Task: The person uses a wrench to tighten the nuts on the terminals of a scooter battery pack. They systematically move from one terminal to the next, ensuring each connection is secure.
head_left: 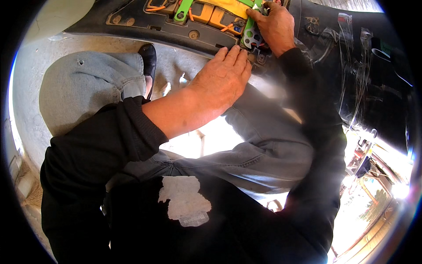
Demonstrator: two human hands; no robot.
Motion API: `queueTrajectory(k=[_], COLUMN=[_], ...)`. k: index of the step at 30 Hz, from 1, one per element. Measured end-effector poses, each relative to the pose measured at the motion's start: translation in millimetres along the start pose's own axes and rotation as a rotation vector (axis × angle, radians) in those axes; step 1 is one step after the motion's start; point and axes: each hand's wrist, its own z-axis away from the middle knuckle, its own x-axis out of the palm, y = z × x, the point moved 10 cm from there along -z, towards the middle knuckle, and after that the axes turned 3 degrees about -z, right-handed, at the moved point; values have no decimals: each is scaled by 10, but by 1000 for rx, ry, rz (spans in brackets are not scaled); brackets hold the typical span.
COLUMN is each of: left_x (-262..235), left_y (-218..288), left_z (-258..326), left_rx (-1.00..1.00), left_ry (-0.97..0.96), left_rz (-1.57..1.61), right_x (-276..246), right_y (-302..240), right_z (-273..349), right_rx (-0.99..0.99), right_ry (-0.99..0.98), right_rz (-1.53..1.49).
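Apparently we're adjusting the green bracket [249, 25] at the frame's top, right of centre; whether our right hand [278, 27] pinches it, we cannot tell. Our left hand [221, 79] extends flat, released; next probably calls for careful alignment.

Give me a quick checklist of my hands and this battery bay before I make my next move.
1. Right hand at the grey plate with hexagonal holes: ok, it is beside the plate's upper end.
2. Firm grip there: cannot tell, the hand hides the contact.
3. Left hand clear of the orange cable: ok, its fingertips are at the near edge of the dark housing.
4. Left green strip clear of both hands: ok.
5. Cable ends tight: cannot tell, too small.
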Motion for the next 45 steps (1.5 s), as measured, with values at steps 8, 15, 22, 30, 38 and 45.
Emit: queueTrajectory(k=[8, 15, 22, 30, 38, 45], left_x=[7, 23, 43, 62, 71, 68], left_y=[10, 2, 6, 28, 28, 13], left_z=[11, -1, -27, -41, -30, -16], left_rx=[-1, -10, -15, -27, -18, -26], left_ry=[-11, -20, -55, -51, -49, -32], left_rz=[-35, 5, 39, 1, -15, 18], right_x=[-22, -9, 105, 420, 388, 307], right_y=[-31, -83, -339, -1044, -1024, -937], right_z=[-9, -56, -113, 6, 0, 7], right_rx=[28, -12, -277, -733, -644, -614], right_ry=[-4, -46, -76, -358, -368, -345], right_rz=[-87, -15, -4, 31, 97, -27])
